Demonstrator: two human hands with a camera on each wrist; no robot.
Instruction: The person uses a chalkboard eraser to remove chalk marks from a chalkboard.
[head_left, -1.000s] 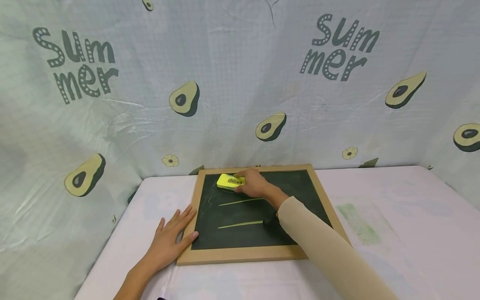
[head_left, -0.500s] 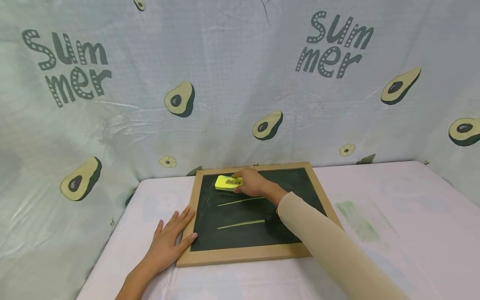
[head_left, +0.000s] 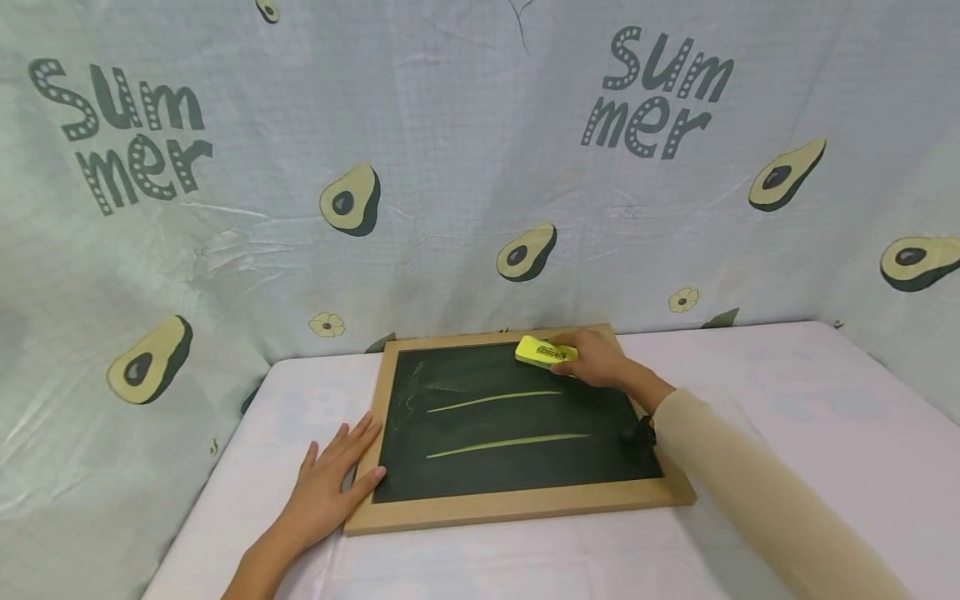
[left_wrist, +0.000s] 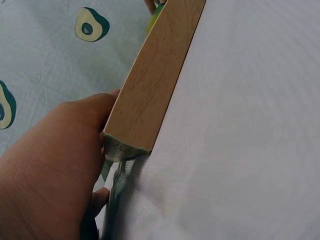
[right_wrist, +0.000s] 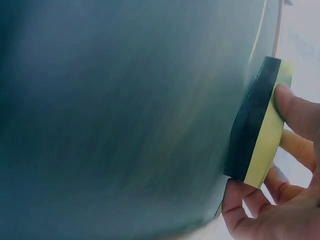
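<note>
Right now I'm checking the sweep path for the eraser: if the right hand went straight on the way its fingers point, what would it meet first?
The right hand points leftward along the chalkboard's top edge, gripping the yellow eraser. That line looks free: bare dark surface above the upper chalk line, then probably the left frame; depth is uncertain.

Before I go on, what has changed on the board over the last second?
The right hand, gripping the yellow eraser, slid it along the top of the chalkboard from the upper left to the upper right corner. The two yellow chalk lines remain unwiped. The left hand stayed flat against the board's left frame.
</note>
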